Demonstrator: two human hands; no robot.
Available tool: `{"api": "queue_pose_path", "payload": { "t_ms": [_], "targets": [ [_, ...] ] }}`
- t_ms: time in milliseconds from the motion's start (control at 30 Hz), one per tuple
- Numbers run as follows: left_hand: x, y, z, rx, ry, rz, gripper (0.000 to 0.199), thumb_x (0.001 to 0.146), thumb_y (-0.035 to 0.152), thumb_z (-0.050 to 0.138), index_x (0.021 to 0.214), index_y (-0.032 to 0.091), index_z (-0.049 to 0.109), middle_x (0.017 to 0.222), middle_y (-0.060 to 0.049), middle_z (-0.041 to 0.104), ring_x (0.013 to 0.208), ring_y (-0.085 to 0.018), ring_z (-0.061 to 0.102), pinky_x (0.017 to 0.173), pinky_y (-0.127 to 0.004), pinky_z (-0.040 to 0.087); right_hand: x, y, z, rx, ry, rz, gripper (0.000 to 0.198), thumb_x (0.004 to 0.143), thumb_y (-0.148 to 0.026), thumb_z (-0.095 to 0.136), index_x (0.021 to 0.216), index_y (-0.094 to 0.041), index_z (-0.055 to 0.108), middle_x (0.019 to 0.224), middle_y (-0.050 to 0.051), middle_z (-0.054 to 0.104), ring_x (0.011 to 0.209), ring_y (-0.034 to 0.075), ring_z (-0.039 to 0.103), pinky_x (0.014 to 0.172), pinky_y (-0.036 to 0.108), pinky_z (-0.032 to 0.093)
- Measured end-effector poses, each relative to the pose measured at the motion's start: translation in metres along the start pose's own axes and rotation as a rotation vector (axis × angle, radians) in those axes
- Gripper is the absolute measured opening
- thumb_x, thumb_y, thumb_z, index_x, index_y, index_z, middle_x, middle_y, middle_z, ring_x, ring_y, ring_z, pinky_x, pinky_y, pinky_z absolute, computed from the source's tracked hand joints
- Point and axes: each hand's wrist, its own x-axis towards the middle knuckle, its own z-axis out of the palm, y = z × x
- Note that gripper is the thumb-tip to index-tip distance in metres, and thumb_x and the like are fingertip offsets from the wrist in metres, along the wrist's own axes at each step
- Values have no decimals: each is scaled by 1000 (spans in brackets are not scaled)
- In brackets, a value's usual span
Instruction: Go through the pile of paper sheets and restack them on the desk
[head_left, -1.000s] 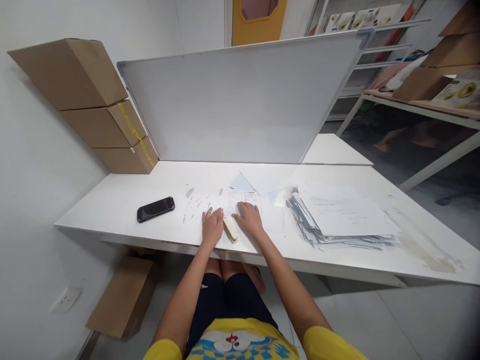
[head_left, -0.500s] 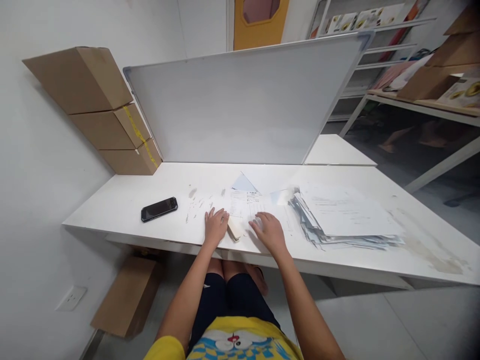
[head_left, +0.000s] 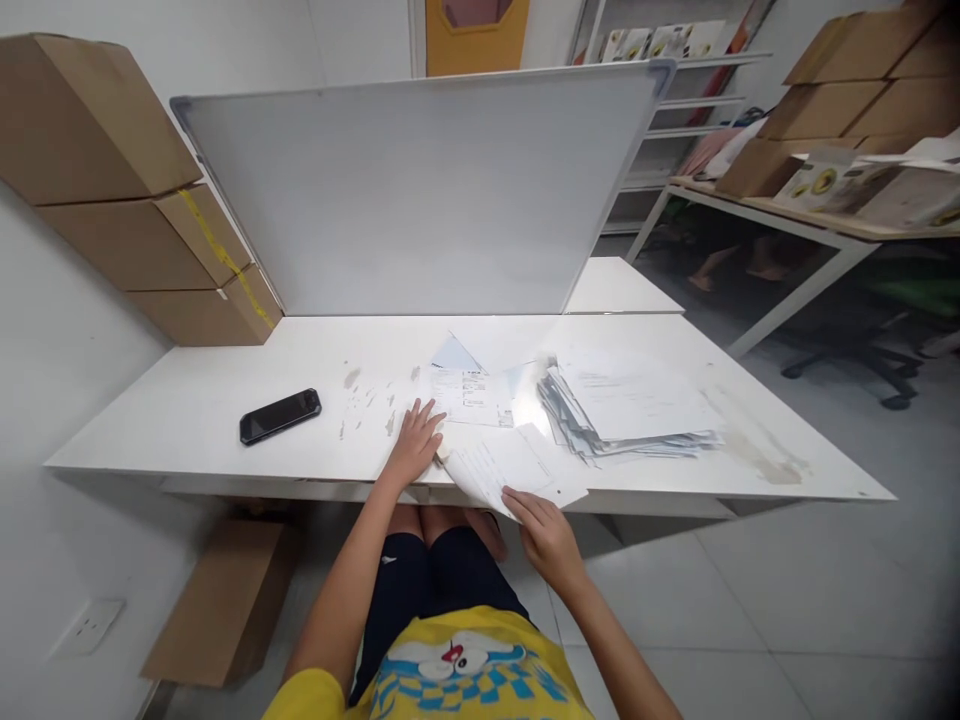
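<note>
A white sheet of paper [head_left: 521,462] with faint lines of writing slants over the table's front edge. My right hand [head_left: 546,532] grips its near edge, fingers on top and thumb hidden beneath. My left hand [head_left: 415,442] lies open, fingers apart, at the left side of some printed papers [head_left: 480,400]. Close to its fingertips, a small bit of a beige block [head_left: 442,455] shows, mostly hidden by the sheet. Behind the printed papers, the corner of a bluish sheet [head_left: 454,352] sticks out.
A thick uneven stack of papers [head_left: 637,400] lies to the right. On the left is a black phone [head_left: 280,416]. A whiteboard [head_left: 420,190] stands along the back of the white table [head_left: 202,400], with stacked cardboard boxes [head_left: 127,240] at its left.
My right hand has come down toward the table's front edge and now holds a sheet, which covers most of the beige block. My left hand stays beside the papers. The view has shifted right.
</note>
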Motion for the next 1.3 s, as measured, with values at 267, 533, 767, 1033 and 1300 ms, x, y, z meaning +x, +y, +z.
{"api": "queue_pose_path", "payload": {
  "t_ms": [267, 533, 767, 1033, 1300],
  "targets": [
    [0, -6, 1, -98, 24, -26, 43, 99, 35, 27, 138, 25, 43, 159, -1, 18, 147, -20, 1, 119, -41, 16, -5, -16, 8, 17, 33, -101, 69, 87, 0, 31, 151, -24, 21, 136, 11, 55, 129, 22, 48, 96, 43, 49],
    [-3, -8, 4, -173, 37, -15, 45, 99, 35, 27, 141, 25, 38, 160, 0, 13, 147, -17, 6, 118, -36, 21, -8, -18, 20, -66, -74, -82, 69, 84, -2, 38, 149, -24, 27, 139, 8, 52, 132, 22, 45, 106, 48, 40],
    [-2, -3, -1, -185, 129, 52, 44, 99, 33, 24, 135, 19, 46, 151, -6, 37, 144, -16, 23, 116, -35, 26, -8, -29, 15, -56, -94, -55, 73, 82, 1, 35, 150, -22, 24, 140, 8, 52, 133, 21, 43, 108, 47, 36],
    [-77, 52, 29, -753, 613, -372, 28, 92, 46, 47, 98, 22, 61, 98, -8, 65, 100, -23, 60, 87, -37, 49, -25, -33, 20, -42, 45, 75, 72, 83, 4, 29, 149, -23, 26, 140, 8, 51, 133, 21, 43, 107, 47, 38],
    [-93, 114, 40, -1444, 153, -565, 44, 70, 43, 76, 103, 18, 61, 96, -6, 66, 73, -15, 62, 62, -24, 48, -11, -31, 18, 39, 51, 3, 71, 85, 1, 29, 151, -25, 20, 138, 8, 53, 132, 21, 45, 105, 45, 41]
  ]
}}
